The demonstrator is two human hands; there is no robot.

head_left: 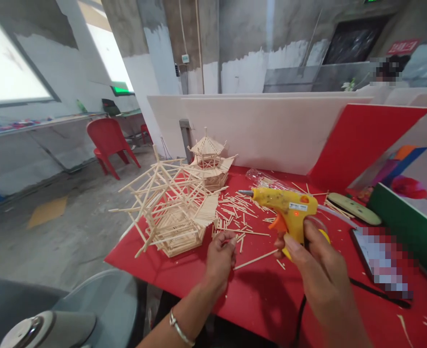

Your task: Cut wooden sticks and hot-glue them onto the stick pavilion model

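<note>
My right hand (317,261) is wrapped round the handle of a yellow glue gun (289,208), its nozzle pointing left over the red table (257,299). My left hand (220,253) is closed in a pinch on a small wooden stick just right of a half-built stick model (170,208). A finished stick pavilion (209,162) stands behind that model. Loose sticks (240,210) lie scattered between the models and the glue gun.
White and red boards (358,140) stand along the table's back edge. A phone (382,256) lies at the right, a green oval case (353,208) behind it. A red chair (108,140) stands on the floor at left. A person sits beyond the boards.
</note>
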